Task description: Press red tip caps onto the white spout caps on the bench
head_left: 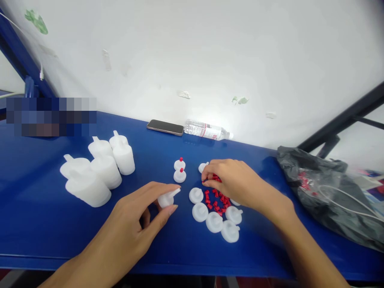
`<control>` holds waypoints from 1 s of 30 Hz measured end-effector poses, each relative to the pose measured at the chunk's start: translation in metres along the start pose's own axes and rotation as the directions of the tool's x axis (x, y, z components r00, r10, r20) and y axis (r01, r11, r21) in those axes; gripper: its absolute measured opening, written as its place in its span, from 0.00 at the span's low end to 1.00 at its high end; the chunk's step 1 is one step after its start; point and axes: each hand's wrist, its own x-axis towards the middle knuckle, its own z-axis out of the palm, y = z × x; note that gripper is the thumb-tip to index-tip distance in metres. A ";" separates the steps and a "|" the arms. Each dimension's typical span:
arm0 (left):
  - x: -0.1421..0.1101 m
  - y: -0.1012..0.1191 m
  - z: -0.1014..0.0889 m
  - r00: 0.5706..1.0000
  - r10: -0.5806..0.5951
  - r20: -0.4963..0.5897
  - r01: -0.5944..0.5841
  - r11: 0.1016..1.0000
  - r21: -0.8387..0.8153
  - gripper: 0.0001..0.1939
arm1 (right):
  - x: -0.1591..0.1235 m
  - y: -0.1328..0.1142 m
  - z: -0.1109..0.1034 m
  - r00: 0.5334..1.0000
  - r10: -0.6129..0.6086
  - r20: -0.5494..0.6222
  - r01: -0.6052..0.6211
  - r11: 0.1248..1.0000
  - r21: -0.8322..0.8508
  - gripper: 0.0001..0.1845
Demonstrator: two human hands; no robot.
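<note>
Glossy blue table (pixel 168 248); round lids (pixel 214 222)

A worker's two hands, seen from a head-worn camera, are bare. The left hand (pixel 136 218) shows a smooth back, slim fingers and a long thumb (pixel 160 220) with a short, neat nail. The right hand (pixel 234 178) has a rounded back that narrows into a slender wrist (pixel 280 206), where a small bony bump marks the outer edge. The left forearm (pixel 87 264), bare and smooth, widens away from the hand; the right forearm (pixel 306 244), lean and equally bare, runs out at the lower edge of view.
</note>
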 end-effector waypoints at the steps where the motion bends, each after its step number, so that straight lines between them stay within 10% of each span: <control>1: 0.000 0.000 0.000 1.000 -0.010 0.000 0.010 1.000 0.000 0.15 | 0.001 0.001 0.000 1.000 0.009 0.019 -0.009 1.000 0.003 0.11; 9: 0.003 0.000 0.003 0.996 -0.078 -0.035 0.077 0.997 -0.021 0.19 | -0.003 -0.006 -0.006 0.989 -0.042 -0.141 0.078 0.962 0.260 0.06; 15: 0.002 -0.002 0.001 0.996 -0.082 -0.035 0.081 0.996 -0.042 0.22 | -0.004 -0.026 -0.001 0.952 -0.117 -0.282 0.282 0.692 0.665 0.07; 21: 0.002 0.001 0.001 0.997 -0.072 0.007 0.072 0.996 -0.048 0.23 | 0.000 -0.039 0.010 0.984 -0.073 -0.161 0.177 0.431 0.885 0.03; 30: 0.003 0.001 0.001 0.996 -0.051 -0.073 0.047 0.997 -0.058 0.21 | 0.000 -0.041 0.013 0.972 -0.084 -0.222 0.232 0.516 0.824 0.05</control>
